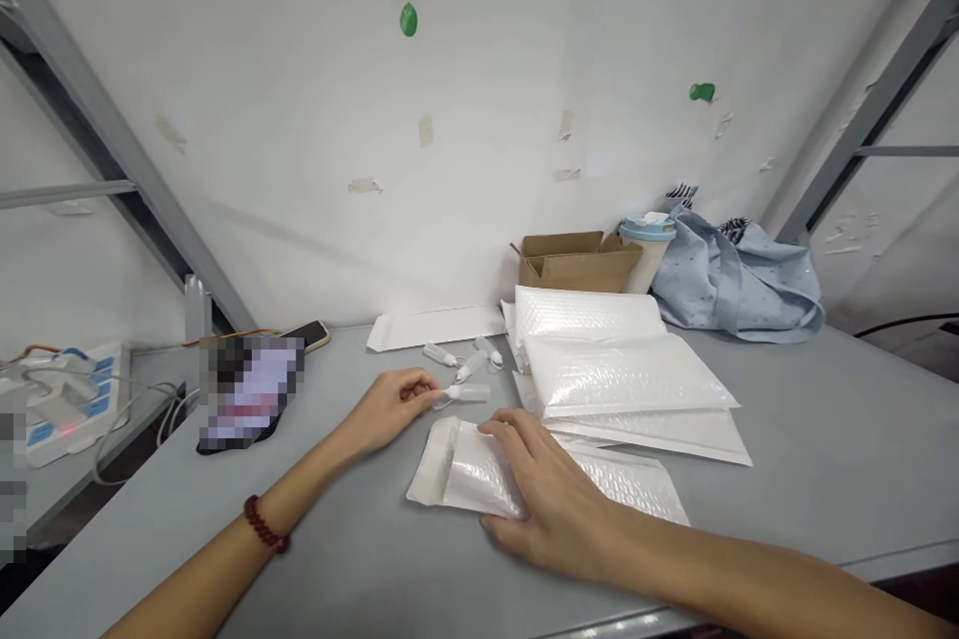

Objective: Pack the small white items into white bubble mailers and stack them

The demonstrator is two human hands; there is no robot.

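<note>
My left hand (390, 410) is closed in a pinch at the capped end of a small translucent tube (474, 393) that lies on the grey table (360, 549). Just behind it lie several similar small tubes (472, 363) with white caps and thin loops. With fingers curled over its middle, my right hand (554, 499) grips a small white bubble mailer (472, 469), flap end toward the left. Part of that mailer is hidden under the hand.
Larger white bubble mailers (621, 369) are stacked at centre right, and another flat white mailer (435, 327) lies near the wall. Behind stand a cardboard box (584, 265), a lidded cup (648, 255) and a blue bag (734, 280). A phone (311, 335) and a power strip (79, 404) are left.
</note>
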